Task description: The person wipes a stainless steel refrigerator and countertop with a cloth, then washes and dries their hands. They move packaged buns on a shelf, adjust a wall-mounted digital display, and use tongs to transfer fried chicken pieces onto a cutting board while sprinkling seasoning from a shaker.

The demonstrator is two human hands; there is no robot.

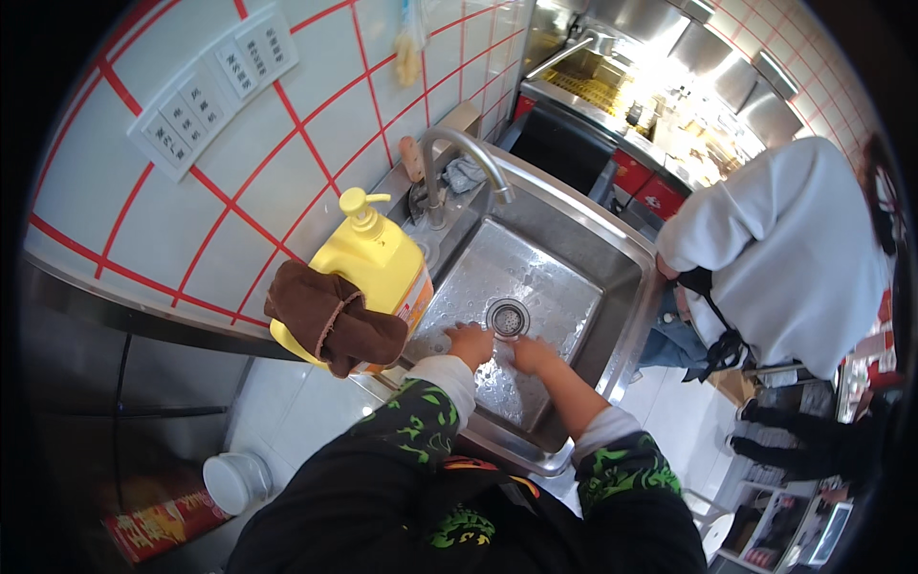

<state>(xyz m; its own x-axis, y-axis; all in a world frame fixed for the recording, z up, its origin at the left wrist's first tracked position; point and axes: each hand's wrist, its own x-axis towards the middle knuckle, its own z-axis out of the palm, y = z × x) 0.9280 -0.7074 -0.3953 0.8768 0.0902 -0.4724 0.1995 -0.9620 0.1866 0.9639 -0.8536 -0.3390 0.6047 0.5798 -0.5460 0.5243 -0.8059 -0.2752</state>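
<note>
Both of my hands are low inside a stainless steel sink (617, 316) with a wet, shiny bottom. My left hand (473, 346) is just left of the round drain strainer (508, 318), fingers somewhat apart and nothing visible in it. On the drain's near right side is my right hand (532, 354), slightly blurred and also without any object that I can see. Above the far left part of the basin curves a metal gooseneck faucet (459, 136); no stream of water shows under its spout. White cuffs stick out of my dark, green-patterned sleeves.
Left of the sink stands a yellow pump jug (373, 251) with a brown cloth (330, 316) draped over it. A grey rag (463, 174) lies behind the faucet. Close on the right is a person in a light grey top (782, 251). A white-lidded bucket (235, 482) sits on the floor.
</note>
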